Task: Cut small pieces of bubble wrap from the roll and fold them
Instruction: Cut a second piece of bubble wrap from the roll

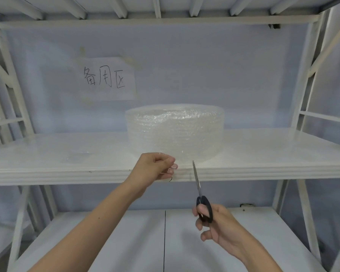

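Note:
A wide roll of clear bubble wrap lies flat on the white middle shelf. My left hand pinches the loose end of the wrap at the roll's lower front, near the shelf edge. My right hand grips black-handled scissors. Their blades are together and point up toward the roll, with the tip just right of my left fingers. A small piece of bubble wrap lies flat on the shelf to the left.
A paper sign with handwritten characters is taped to the back wall. White metal uprights frame the rack on both sides. A lower shelf lies beneath my arms.

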Motion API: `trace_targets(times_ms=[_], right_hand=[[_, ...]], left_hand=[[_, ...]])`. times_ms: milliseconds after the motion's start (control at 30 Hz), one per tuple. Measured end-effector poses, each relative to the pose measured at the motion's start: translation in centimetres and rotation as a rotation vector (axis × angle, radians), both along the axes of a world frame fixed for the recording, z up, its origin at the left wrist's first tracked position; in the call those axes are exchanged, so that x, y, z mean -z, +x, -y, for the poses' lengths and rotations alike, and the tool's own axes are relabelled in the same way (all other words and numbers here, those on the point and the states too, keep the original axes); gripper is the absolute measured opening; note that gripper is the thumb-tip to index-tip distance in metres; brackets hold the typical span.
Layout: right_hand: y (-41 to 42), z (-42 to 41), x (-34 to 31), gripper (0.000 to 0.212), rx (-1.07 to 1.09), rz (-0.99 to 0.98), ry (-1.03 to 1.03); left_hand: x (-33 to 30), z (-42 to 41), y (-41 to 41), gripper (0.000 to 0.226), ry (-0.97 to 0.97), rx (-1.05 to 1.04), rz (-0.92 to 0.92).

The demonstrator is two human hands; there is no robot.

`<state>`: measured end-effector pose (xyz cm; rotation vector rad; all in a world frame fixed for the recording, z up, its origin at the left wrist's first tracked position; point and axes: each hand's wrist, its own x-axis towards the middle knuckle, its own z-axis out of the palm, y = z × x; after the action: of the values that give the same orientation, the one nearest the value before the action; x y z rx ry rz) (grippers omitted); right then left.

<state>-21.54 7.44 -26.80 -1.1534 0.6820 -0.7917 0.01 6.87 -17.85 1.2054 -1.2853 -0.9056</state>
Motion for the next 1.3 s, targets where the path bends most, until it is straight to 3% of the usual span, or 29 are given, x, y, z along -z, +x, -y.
trace_targets(times_ms=[133,367,533,1033,1300], right_hand=[[0.2,0.0,0.4,0.043,-0.069,-0.022,-0.001],[0.1,0.6,0.9,0.057,-0.165,-0.106,-0.001],[0.3,1.6,-0.3,0.064,-0.227,-0.063,-0.06],[1.8,5.1,-1.6,0.059,-0.334,0.099,-0.066],[3.4,4.5,-1.6,0.051,-0.252,0.039,-0.17]], left_hand=[[0.2,-0.1,0.2,0.019,0.091,-0.017,0.056],[0.5,-0.1,-0.1,0.017,0.108,-0.019,0.095],[-0.1,-0.3,-1.1,0.015,0.114,0.047,0.047],[-0.1,-1.0,-1.0,0.016,0.11,0.019,0.04],[0.0,-1.2,0.6,0.016,0.09,-0.019,0.107]])
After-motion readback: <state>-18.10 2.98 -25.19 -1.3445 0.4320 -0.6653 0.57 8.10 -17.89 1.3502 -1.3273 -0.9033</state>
